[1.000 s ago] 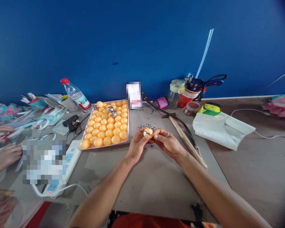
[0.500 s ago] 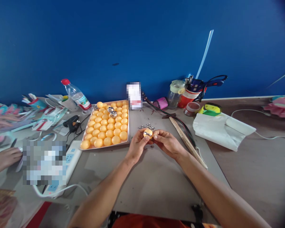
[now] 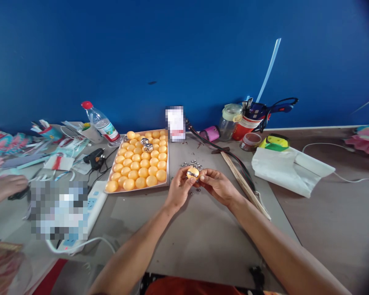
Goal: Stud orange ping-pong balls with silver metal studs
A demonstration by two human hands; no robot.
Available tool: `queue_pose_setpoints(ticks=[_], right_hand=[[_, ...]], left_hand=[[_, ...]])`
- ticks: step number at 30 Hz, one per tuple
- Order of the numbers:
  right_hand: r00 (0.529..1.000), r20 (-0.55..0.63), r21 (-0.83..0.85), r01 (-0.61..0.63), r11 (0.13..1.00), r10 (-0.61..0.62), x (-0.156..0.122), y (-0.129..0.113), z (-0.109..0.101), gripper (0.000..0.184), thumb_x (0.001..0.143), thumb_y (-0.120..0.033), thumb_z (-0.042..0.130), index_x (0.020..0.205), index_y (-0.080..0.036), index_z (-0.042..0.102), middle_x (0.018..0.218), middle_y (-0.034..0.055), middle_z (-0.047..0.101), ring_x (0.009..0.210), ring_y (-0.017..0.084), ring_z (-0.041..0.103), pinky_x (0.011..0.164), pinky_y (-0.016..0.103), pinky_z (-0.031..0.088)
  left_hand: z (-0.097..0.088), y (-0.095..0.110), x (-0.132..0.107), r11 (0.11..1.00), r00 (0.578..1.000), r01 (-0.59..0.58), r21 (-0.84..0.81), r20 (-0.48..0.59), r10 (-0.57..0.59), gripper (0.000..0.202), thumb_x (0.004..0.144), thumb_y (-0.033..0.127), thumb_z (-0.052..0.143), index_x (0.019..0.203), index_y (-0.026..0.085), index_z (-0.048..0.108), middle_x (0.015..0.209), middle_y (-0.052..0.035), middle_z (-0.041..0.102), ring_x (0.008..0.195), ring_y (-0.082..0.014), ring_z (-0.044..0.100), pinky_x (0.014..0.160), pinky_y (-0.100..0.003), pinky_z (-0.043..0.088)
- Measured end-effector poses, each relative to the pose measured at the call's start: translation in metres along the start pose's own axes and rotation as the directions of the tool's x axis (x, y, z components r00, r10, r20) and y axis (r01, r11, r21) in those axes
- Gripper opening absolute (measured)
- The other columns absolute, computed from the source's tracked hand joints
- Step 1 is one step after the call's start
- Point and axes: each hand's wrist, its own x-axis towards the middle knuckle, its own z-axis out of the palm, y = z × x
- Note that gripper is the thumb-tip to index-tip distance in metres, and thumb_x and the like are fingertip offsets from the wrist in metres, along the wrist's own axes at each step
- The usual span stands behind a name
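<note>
An orange ping-pong ball (image 3: 193,170) with a band of shiny silver pieces round its middle is gripped in my left hand (image 3: 178,189). My right hand (image 3: 219,186) meets the ball's right side, its thumb and forefinger pinched together; what they pinch is too small to make out. Just behind my hands lies a scatter of small silver studs (image 3: 197,164), and a few darker ones sit beneath the fingers. To the left, a shallow box (image 3: 169,164) holds rows of plain orange balls (image 3: 144,163). On top of them rest silver-covered balls (image 3: 148,147).
A power strip (image 3: 95,205), a glue gun (image 3: 94,157) and a bottle (image 3: 103,125) stand left. Right are a wooden stick (image 3: 246,184), a black cable, a jar (image 3: 230,121), a red cup (image 3: 247,128) and white paper (image 3: 283,168). Another person's hand (image 3: 10,188) works far left.
My hands stay on the ball, which has turned slightly so its silver band sits a little differently. At far left, the other person's hands have shifted. The whole view has drifted slightly.
</note>
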Motion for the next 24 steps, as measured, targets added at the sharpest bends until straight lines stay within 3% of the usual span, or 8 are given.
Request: queue_pose_setpoints(ticks=[8,13,18,20,22,24], right_hand=[[1.000,-0.006,-0.036,0.003,0.999,-0.004,0.000,0.001,-0.001,0.024,0.060,-0.032,0.078,0.063,-0.017,0.059,0.061,-0.0010,0.060,0.060,0.012,0.052,0.061,0.027,0.039],[0.994,-0.096,0.000,-0.060,0.998,0.060,0.001,0.003,-0.002,0.027,0.054,-0.030,0.082,0.062,-0.017,0.058,0.061,-0.0023,0.059,0.060,0.011,0.053,0.063,0.027,0.040],[0.999,-0.027,0.028,-0.038,0.999,0.039,0.001,0.001,-0.002,0.026,0.059,-0.033,0.078,0.066,-0.018,0.057,0.065,-0.0018,0.058,0.060,0.011,0.051,0.063,0.027,0.039],[0.999,-0.051,-0.061,0.011,0.998,-0.014,0.002,-0.002,-0.006,0.024,0.063,-0.035,0.074,0.068,-0.018,0.058,0.065,-0.0018,0.056,0.058,0.010,0.048,0.060,0.027,0.038],[0.980,-0.157,-0.277,0.078,0.958,-0.125,0.004,-0.004,-0.015,0.019,0.067,-0.035,0.069,0.068,-0.019,0.058,0.061,-0.0026,0.053,0.055,0.011,0.045,0.058,0.026,0.036],[0.928,-0.227,-0.615,0.100,0.782,-0.296,0.006,-0.005,-0.025,0.011,0.069,-0.029,0.064,0.067,-0.019,0.060,0.061,-0.0016,0.053,0.058,0.013,0.046,0.059,0.027,0.036]], left_hand=[[-0.002,0.001,-0.001,0.998,1.000,-0.004,0.055,0.007,0.004,0.036,0.075,0.037,0.065,0.105,0.020,0.054,0.093,-0.0042,0.061,0.065,-0.0140,0.060,0.066,-0.030,0.050],[0.000,0.004,-0.001,0.996,0.999,-0.011,0.084,-0.031,0.013,0.038,0.073,0.035,0.067,0.106,0.019,0.056,0.100,-0.0056,0.060,0.082,-0.0169,0.060,0.074,-0.029,0.049],[0.000,0.004,0.001,0.992,0.998,0.048,-0.115,0.038,-0.044,0.036,0.076,0.038,0.064,0.104,0.018,0.056,0.094,-0.0047,0.061,0.081,-0.0159,0.060,0.074,-0.028,0.048],[-0.001,0.003,0.002,0.977,0.994,0.103,-0.189,0.059,-0.093,0.036,0.077,0.039,0.063,0.105,0.018,0.055,0.092,-0.0039,0.061,0.074,-0.0143,0.061,0.072,-0.029,0.049],[-0.002,0.004,0.002,0.961,0.988,0.151,-0.230,0.053,-0.143,0.038,0.076,0.038,0.064,0.107,0.019,0.054,0.091,-0.0034,0.062,0.070,-0.0134,0.062,0.069,-0.028,0.049],[-0.002,0.005,0.003,0.951,0.984,0.179,-0.254,0.034,-0.176,0.040,0.075,0.038,0.066,0.107,0.019,0.053,0.091,-0.0035,0.063,0.069,-0.0131,0.062,0.066,-0.027,0.049]])
